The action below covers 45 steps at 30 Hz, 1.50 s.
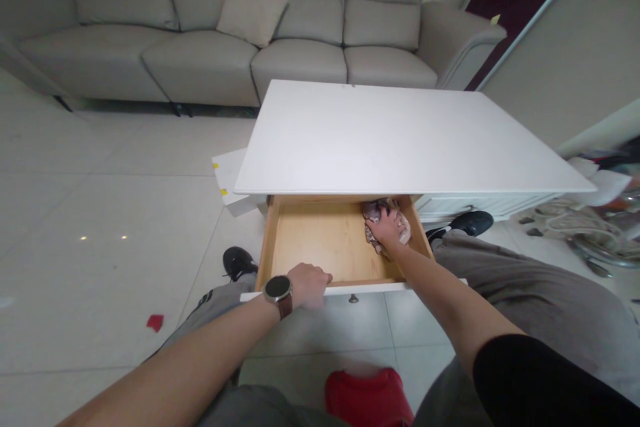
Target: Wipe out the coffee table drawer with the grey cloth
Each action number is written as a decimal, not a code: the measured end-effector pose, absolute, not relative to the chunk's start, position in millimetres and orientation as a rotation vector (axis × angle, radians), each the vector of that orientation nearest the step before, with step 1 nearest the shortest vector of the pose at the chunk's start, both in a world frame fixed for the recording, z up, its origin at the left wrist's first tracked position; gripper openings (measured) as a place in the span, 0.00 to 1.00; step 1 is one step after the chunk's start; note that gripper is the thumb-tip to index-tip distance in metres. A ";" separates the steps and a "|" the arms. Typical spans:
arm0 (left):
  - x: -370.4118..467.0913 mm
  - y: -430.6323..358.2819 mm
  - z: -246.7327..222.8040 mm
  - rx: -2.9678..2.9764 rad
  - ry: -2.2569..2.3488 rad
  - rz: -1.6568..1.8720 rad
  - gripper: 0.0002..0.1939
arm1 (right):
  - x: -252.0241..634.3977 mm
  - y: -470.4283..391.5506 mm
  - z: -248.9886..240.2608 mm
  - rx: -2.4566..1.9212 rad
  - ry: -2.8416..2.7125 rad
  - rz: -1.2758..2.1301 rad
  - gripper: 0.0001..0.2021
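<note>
A wooden drawer [320, 240] stands pulled out from under a white tabletop [400, 140]. My left hand [309, 282], with a watch [278, 288] on the wrist, is closed over the top edge of the drawer's white front, left of its small dark knob [353, 298]. Inside the drawer, at the right rear, my right hand [387, 227] is on a crumpled, patterned cloth-like bundle [404, 232]. The fingers curl over the bundle, and part of it is hidden under the hand. What exactly the bundle is I cannot make out.
A grey sofa [300, 60] with a cushion [254, 8] runs behind the table. Left of the table is a white box [231, 177]. A red plastic object [369, 397] lies between my legs, and a red scrap [155, 323] on the floor. Coiled cords [575, 223] lie at right.
</note>
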<state>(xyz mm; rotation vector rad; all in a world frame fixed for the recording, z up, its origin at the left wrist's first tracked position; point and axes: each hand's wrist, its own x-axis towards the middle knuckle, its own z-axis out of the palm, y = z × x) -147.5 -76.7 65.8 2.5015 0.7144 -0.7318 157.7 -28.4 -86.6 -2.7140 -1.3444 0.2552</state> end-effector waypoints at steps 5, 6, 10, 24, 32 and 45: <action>-146.8 -81.8 64.0 2.496 0.699 -0.776 0.24 | 152.9 -38.0 -85.8 -2.713 -1.358 0.196 0.36; -146.8 -82.6 63.7 2.496 0.696 -0.782 0.24 | 151.9 -39.9 -85.8 -2.720 -1.359 0.186 0.36; -147.1 -84.3 63.1 2.498 0.691 -0.794 0.24 | 149.2 -45.3 -85.6 -2.716 -1.383 0.173 0.35; -148.1 -83.2 62.6 2.489 0.682 -0.771 0.24 | 146.8 -47.8 -83.1 -2.723 -1.415 0.169 0.34; -148.5 -83.5 59.2 2.486 0.689 -0.765 0.24 | 146.2 -48.2 -81.8 -2.727 -1.417 0.184 0.35; -147.6 -84.5 62.0 2.493 0.693 -0.784 0.23 | 145.6 -47.6 -83.3 -2.733 -1.463 0.162 0.34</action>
